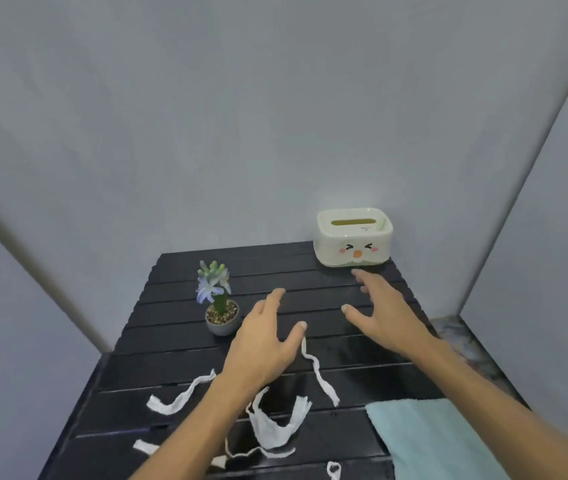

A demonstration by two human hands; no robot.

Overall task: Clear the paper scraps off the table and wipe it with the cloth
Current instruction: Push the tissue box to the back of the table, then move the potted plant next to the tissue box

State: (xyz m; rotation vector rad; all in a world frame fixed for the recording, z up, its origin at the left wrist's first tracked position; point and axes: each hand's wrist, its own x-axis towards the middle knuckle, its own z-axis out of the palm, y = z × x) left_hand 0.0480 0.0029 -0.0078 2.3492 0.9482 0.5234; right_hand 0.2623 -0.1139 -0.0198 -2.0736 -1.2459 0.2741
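Several white paper scraps lie on the near half of the black slatted table: a long strip in the middle, a curled strip to the left, and a wider torn piece near the front. A light blue cloth lies folded at the front right corner. My left hand hovers over the table's middle, fingers spread and empty, its thumb just above the long strip's top end. My right hand reaches farther back, fingers apart and empty, its fingertips close to the tissue box.
A cream tissue box with a cartoon face stands at the back right corner. A small potted flower stands at the left middle. Grey walls close in behind and at both sides.
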